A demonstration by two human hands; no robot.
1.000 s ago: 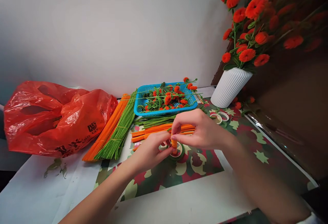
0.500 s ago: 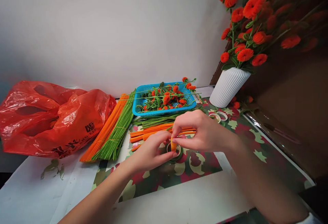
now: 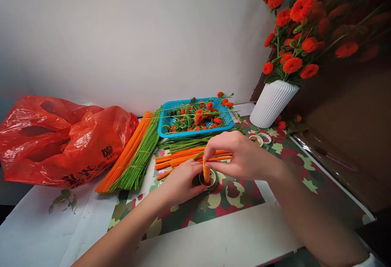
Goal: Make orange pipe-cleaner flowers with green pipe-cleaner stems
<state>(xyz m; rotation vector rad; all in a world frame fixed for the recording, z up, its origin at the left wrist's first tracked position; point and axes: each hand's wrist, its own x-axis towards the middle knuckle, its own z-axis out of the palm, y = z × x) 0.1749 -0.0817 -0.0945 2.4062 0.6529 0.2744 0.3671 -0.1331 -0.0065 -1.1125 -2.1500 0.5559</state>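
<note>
My right hand point(image 3: 241, 157) pinches a short upright piece of orange pipe cleaner point(image 3: 206, 174) between thumb and fingertips. Directly left of it, my left hand point(image 3: 185, 181) has its fingers curled, their tips partly hidden. A thin green stem point(image 3: 198, 155) shows just above the left knuckles; whether that hand grips it is unclear. Behind the orange piece, a roll of green tape point(image 3: 215, 180) lies on the patterned mat. Past the hands lie loose orange pipe cleaners point(image 3: 174, 156) and green pipe cleaners point(image 3: 183, 144).
At the back stands a blue basket point(image 3: 165, 135) of small orange flowers and green stems. Bundled orange stems point(image 3: 125, 153) and green stems point(image 3: 139, 157) lie beside a red plastic bag point(image 3: 88, 136). On the right are a white vase point(image 3: 271, 104) with orange flowers and tape rolls point(image 3: 265, 138).
My left thumb and fingers have drawn slightly left and down, away from the orange piece. My right hand has shifted a little left, and more of the orange piece shows.
</note>
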